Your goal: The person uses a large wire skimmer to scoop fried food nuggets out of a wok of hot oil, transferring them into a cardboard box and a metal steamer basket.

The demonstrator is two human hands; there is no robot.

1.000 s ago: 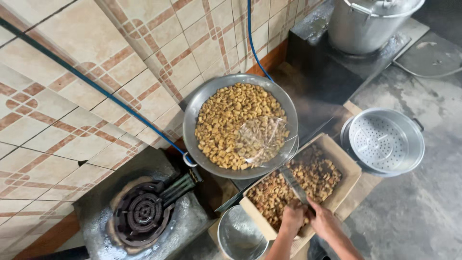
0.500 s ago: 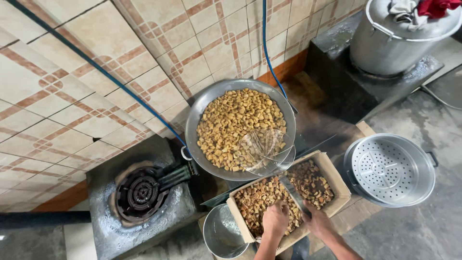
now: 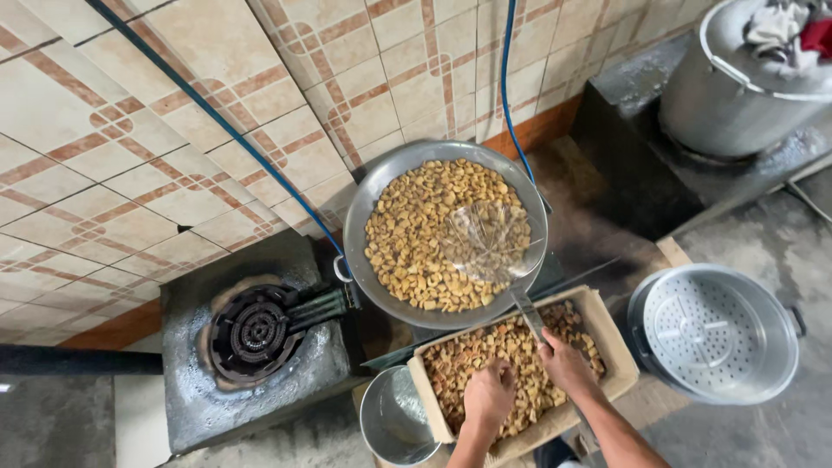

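A wide metal wok [image 3: 381, 191] full of small yellow fried pieces [image 3: 416, 234] sits against the tiled wall. A wire skimmer [image 3: 490, 243] rests in it, and my right hand [image 3: 563, 364] grips its handle. Below the wok lies a cardboard box [image 3: 620, 351] filled with browner fried pieces [image 3: 477, 347]. My left hand [image 3: 490, 394] is closed down among the pieces in the box; I cannot see what its fingers hold.
An unlit gas burner [image 3: 256, 334] stands on a grey block at the left. A steel pot [image 3: 394, 420] sits beside the box. A perforated steamer pan [image 3: 715, 334] is on the right, a large lidded pot [image 3: 737, 82] at the top right. Blue hose [image 3: 507, 78] runs down the wall.
The view has shifted and drawn closer. My left hand has gone down into the box's pieces. My right hand keeps the skimmer handle, the skimmer still in the wok.
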